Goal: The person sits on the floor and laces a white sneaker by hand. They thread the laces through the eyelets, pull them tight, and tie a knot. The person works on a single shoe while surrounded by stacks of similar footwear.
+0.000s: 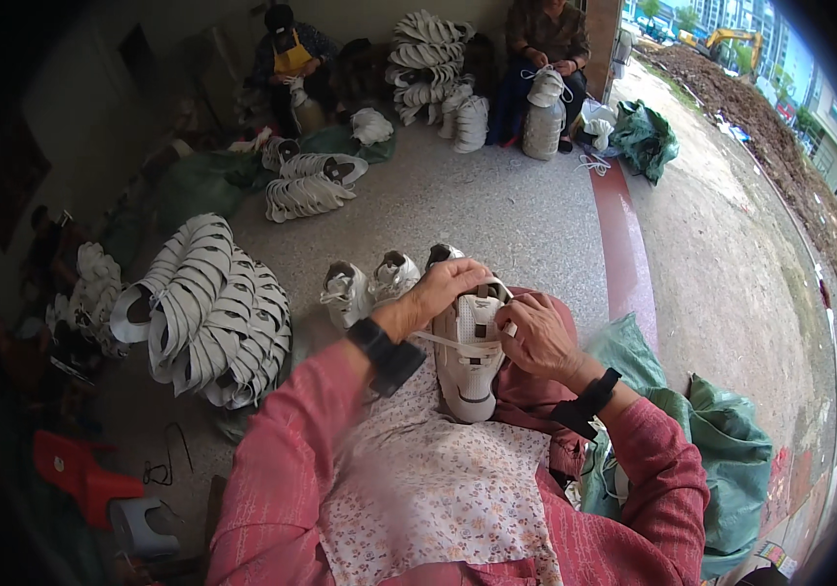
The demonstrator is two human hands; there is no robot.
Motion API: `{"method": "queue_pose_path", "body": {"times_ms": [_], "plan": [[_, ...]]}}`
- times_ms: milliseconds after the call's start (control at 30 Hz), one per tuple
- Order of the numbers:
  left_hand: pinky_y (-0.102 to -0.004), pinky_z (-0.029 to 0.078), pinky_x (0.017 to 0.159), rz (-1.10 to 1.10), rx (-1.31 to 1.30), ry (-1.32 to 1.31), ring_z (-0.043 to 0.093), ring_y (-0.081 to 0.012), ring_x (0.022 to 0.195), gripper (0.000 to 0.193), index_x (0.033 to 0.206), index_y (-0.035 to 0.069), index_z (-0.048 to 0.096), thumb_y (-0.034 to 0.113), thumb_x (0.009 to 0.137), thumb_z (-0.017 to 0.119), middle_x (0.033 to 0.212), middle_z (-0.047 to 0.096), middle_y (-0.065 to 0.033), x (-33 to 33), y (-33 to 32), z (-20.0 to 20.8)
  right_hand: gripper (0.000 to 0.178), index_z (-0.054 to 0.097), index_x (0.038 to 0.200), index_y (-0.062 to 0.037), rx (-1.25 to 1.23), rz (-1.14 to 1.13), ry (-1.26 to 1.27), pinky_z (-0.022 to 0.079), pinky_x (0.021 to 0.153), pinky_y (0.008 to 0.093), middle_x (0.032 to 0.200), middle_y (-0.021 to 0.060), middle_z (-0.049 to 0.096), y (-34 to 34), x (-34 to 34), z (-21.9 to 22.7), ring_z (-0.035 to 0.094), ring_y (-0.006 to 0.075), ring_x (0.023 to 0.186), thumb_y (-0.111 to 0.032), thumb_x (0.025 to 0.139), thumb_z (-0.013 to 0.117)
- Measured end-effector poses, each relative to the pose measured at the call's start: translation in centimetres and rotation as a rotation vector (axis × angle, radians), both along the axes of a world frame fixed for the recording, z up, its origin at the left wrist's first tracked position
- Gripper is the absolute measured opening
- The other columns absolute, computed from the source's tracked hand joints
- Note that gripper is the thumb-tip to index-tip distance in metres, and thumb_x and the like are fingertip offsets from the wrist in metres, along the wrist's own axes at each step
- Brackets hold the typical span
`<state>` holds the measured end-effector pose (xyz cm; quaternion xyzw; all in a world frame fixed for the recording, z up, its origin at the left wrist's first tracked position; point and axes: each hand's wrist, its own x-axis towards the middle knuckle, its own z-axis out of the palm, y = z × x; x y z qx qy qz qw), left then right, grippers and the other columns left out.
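Note:
A white shoe upper (467,386) with a grey tip lies lengthwise over my lap, toe end toward me. My left hand (438,291) is closed over its far end, beside the opening. On the shoe's right side, my right hand (541,332) has its fingers bent in a pinch at a white shoelace (452,342). That lace crosses the front of the shoe; the fingertips partly hide where it is gripped. Beyond my left hand stand several laced white shoe uppers (345,293), the farthest partly covered by the hand.
Tall nested stacks of white uppers (213,303) stand at left, near a red plastic stool (81,474). Green sacks (726,464) lie at my right. Two people sit working at the back, near another stack (428,68). A pinkish floor strip (623,249) borders the pavement outside.

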<state>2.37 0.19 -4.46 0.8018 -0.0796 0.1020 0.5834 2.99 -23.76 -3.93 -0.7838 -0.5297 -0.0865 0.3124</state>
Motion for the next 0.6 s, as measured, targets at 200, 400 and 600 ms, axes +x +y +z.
{"method": "queue_pose_path", "body": {"times_ms": [200,400,600], "plan": [[-0.0271,0.047,0.066,0.032,0.074,0.532,0.059,-0.0125,0.075,0.033,0.096,0.007,0.068,0.038,0.100,0.059,0.091,0.062,-0.0027,-10.1,3.2,2.7,0.023,0.061,0.107,-0.0120,-0.019,-0.087,-0.024,0.038,0.091,0.0397,0.085,0.0041,0.061,1.9,-0.6,-0.6,0.059,0.0248,0.091,-0.014,0.085,0.066],[-0.0252,0.047,0.059,-0.123,-1.010,0.921,0.056,-0.0112,0.064,0.032,0.112,0.006,0.059,0.036,0.103,0.055,0.078,0.060,0.0007,-13.2,2.6,0.3,0.015,0.065,0.104,-0.0117,0.136,0.003,0.282,0.041,0.089,0.0339,0.089,0.0010,0.063,1.7,-1.7,0.3,0.061,0.0161,0.092,-0.010,0.089,0.066],[-0.0238,0.047,0.055,-0.081,-1.233,0.333,0.054,-0.0082,0.062,0.019,0.106,0.006,0.064,0.024,0.102,0.058,0.076,0.059,0.0028,-10.6,6.7,1.1,0.013,0.064,0.107,-0.0030,0.575,-0.057,1.113,0.050,0.074,0.0276,0.094,0.0048,0.063,-2.8,-2.5,1.5,0.063,0.0135,0.089,-0.008,0.098,0.058]]}}
